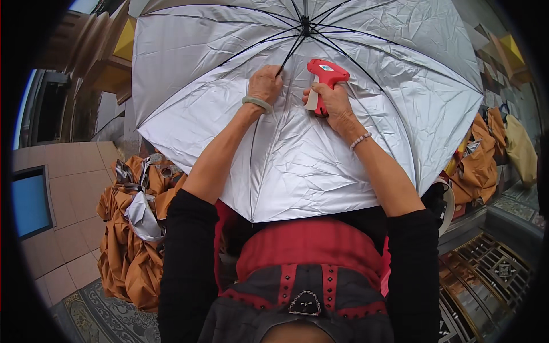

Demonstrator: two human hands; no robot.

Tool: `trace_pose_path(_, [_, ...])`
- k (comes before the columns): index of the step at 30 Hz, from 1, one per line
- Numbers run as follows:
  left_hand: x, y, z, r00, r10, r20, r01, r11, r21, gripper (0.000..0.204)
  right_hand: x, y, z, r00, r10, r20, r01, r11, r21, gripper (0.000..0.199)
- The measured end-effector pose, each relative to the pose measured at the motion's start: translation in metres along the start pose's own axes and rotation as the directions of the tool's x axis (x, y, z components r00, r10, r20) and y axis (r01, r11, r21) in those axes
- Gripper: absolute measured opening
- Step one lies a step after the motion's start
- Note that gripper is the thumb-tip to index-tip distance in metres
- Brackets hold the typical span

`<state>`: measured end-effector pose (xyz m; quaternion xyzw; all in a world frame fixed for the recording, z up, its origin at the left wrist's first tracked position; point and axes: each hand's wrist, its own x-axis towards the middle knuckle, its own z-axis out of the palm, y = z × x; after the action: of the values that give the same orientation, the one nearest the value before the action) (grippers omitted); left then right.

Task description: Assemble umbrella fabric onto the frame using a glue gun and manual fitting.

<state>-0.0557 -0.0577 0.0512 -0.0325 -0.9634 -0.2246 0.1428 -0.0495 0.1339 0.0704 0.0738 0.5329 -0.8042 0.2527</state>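
Observation:
An opened umbrella [320,183] spreads across the upper middle with its silver inside facing me. Thin black ribs run out from the dark hub [306,26] near the top edge. My left hand [265,84] is closed around a black rib, left of centre, against the silver cloth; its fingertips are partly hidden. A red tagging gun with a pale trigger [327,72] is gripped in my right hand [335,106], just right of the left one. The gun's head points up and left over the canopy. Whether its tip touches the cloth, I cannot tell.
A heap of orange-brown folded umbrellas [132,246] with silver parts lies at my left. More orange-brown cloth [476,166] sits at the right, beside a yellowish bag [521,150]. An ornate metal grille [486,280] is at lower right.

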Motion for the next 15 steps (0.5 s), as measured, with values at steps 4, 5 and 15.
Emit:
trace_pose_path(4, [-0.003,0.002,-0.002,1.000,-0.006,0.016,0.007,0.999,-0.045,0.016,0.004,0.010,0.014,0.999,0.039,-0.021,-0.038,0.997,0.062,0.026])
trace_pose_path(5, [-0.002,0.005,0.000,0.999,-0.033,0.002,0.033,0.998,-0.060,0.018,0.005,0.011,0.018,0.999,0.020,-0.045,-0.017,0.998,0.068,0.026])
trace_pose_path(15, [0.000,0.009,0.005,0.998,-0.041,-0.050,0.037,0.997,-0.072,0.020,0.007,0.015,0.033,0.994,0.018,-0.108,-0.006,0.993,0.117,0.022])
